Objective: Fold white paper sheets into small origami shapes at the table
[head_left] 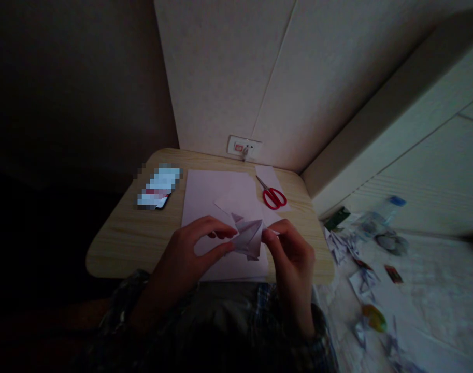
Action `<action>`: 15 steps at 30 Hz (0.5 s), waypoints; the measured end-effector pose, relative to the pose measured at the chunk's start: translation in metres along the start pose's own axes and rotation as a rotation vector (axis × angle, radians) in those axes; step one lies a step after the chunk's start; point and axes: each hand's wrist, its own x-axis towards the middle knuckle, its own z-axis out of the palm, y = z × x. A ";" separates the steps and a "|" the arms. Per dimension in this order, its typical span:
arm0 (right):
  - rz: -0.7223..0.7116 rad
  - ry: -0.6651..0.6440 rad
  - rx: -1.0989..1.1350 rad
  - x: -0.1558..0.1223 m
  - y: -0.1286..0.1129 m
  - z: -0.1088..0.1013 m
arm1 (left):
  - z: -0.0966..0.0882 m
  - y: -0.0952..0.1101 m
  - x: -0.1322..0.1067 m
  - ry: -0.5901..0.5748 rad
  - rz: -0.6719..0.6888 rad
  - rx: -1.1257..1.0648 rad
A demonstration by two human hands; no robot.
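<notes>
Both hands pinch the folded paper [249, 237]: left hand [193, 248] and right hand [292, 254] grip opposite ends, just nearer the person than the red scissors [274, 197], above the desk [143, 233]. It's light, thin, easily creased, so grip the edges. Long axis runs hand to hand; one tip points toward the person.

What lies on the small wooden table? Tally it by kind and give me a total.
Folded paper piece: 1, pinched by the left hand and right hand
Flat paper sheets: 3 that show
Red-handled scissors: 1
Phone: 1
Total: 6
</notes>
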 end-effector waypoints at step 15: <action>0.033 -0.127 0.011 -0.002 -0.004 0.003 | 0.004 0.006 0.006 0.113 -0.184 -0.197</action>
